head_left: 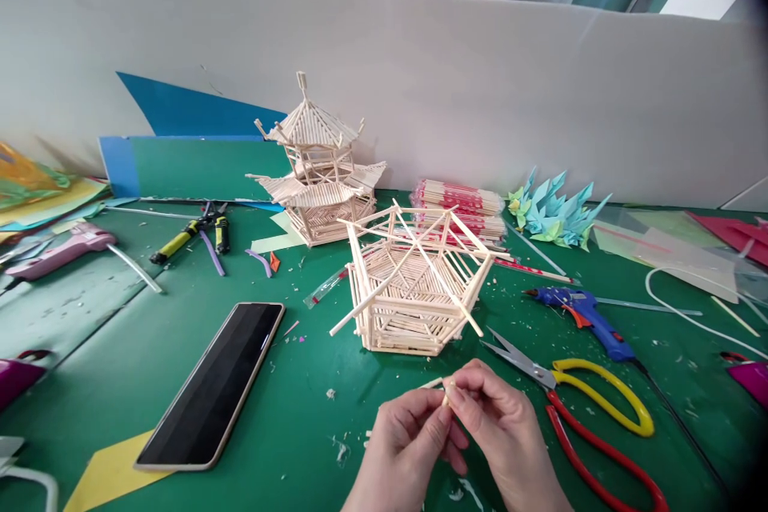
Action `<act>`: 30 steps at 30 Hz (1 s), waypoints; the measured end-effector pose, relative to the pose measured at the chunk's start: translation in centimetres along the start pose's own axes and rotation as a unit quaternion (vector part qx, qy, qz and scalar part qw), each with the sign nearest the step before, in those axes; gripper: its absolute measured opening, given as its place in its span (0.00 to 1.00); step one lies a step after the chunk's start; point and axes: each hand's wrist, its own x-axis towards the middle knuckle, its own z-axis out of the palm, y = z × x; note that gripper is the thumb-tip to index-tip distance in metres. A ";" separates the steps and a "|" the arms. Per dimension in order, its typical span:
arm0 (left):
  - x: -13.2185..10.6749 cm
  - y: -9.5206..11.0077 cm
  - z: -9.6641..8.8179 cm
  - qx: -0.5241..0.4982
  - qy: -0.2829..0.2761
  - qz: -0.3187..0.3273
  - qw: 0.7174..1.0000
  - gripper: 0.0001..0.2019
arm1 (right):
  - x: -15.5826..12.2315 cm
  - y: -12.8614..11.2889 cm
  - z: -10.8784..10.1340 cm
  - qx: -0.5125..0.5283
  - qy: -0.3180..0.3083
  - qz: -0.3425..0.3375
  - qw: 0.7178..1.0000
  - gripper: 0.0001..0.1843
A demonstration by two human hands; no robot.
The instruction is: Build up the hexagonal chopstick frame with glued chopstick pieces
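Both my hands meet low in the middle of the green table. My left hand (409, 442) and my right hand (502, 426) pinch a short pale wooden stick piece (445, 392) between their fingertips. Just beyond them stands a hexagonal basket-like frame of wooden sticks (414, 280) with loose sticks laid across its top. Farther back rises a finished two-tier stick pagoda (315, 168).
Yellow-and-red-handled scissors (591, 408) and a blue glue gun (585, 318) lie to the right. A phone (213, 384) lies at the left, with pliers (192, 234) and a pink glue gun (63, 250) behind. Wrapped chopstick packs (462, 208) and paper cranes (552, 212) sit at the back.
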 end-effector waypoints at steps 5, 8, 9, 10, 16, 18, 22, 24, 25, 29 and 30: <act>0.3 -0.6 -0.1 0.021 0.003 0.019 1.000 0.20 | -0.5 0.2 0.2 0.021 -0.031 0.023 0.999 0.09; 0.3 -0.8 -0.2 0.020 0.004 0.009 1.000 0.21 | -0.8 -0.1 -1.0 -0.040 -0.033 0.016 0.999 0.09; 0.2 -0.8 -0.2 0.012 0.008 0.000 1.000 0.21 | -0.9 -0.2 -1.9 -0.097 -0.018 0.002 0.995 0.09; 0.2 -0.8 -0.3 0.000 0.013 -0.011 1.000 0.21 | -1.1 -0.2 -3.2 -0.166 0.004 -0.015 0.986 0.11; 0.4 -0.3 -0.3 -0.106 0.014 -0.073 0.992 0.20 | -2.8 2.3 -15.2 -0.549 0.138 -0.097 0.819 0.17; 0.4 0.2 0.0 -0.125 0.007 -0.081 0.989 0.20 | -3.1 3.2 -18.0 -0.626 0.102 -0.099 0.767 0.17; -0.3 1.5 0.3 -0.148 0.002 -0.094 0.985 0.15 | -2.6 2.5 -19.4 -0.675 0.069 -0.088 0.730 0.17; -0.7 2.1 0.1 -0.158 0.006 -0.102 0.982 0.10 | -1.8 1.5 -18.8 -0.686 0.038 -0.062 0.724 0.14; -0.8 2.2 0.0 -0.163 0.007 -0.109 0.981 0.09 | -1.4 1.1 -18.6 -0.689 0.031 -0.053 0.722 0.12; -1.1 2.4 -0.7 -0.177 0.013 -0.129 0.976 0.08 | -1.1 0.2 -18.5 -0.695 0.005 -0.035 0.718 0.09; -1.0 2.4 -0.9 -0.179 0.015 -0.130 0.975 0.08 | -1.3 0.1 -18.6 -0.694 0.004 -0.035 0.719 0.10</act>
